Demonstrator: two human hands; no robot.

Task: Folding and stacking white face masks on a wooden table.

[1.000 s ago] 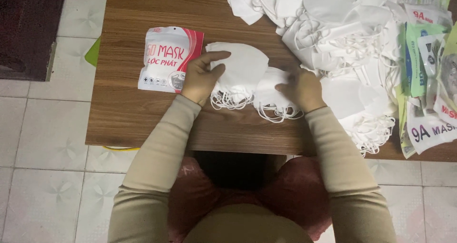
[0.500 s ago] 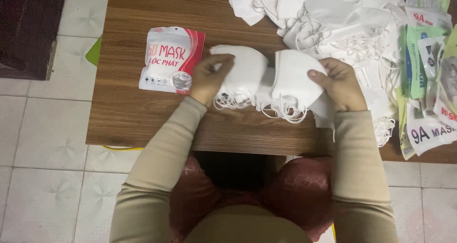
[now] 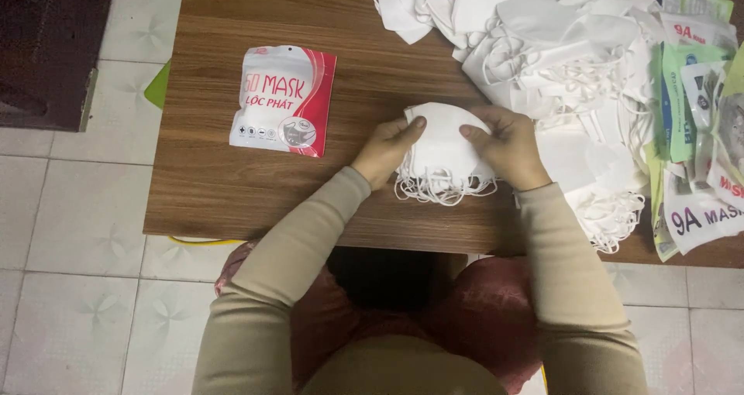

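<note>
Lying at upper right of the frame: a heap of white masks (image 3: 573, 46), spilling over the desk (image 3: 209, 178), with printed packets (image 3: 697, 132) stacked along the right edge. Resting flat at upper left of centre: a red and white pouch (image 3: 284, 101), sealed, contents hidden. Holding a mask stack (image 3: 446, 143) at centre frame: left hand (image 3: 385, 151) and right hand (image 3: 505, 143), fingers (image 3: 411, 129) curled and pinching its two sides. Ear loops dangling toward the near edge.
</note>
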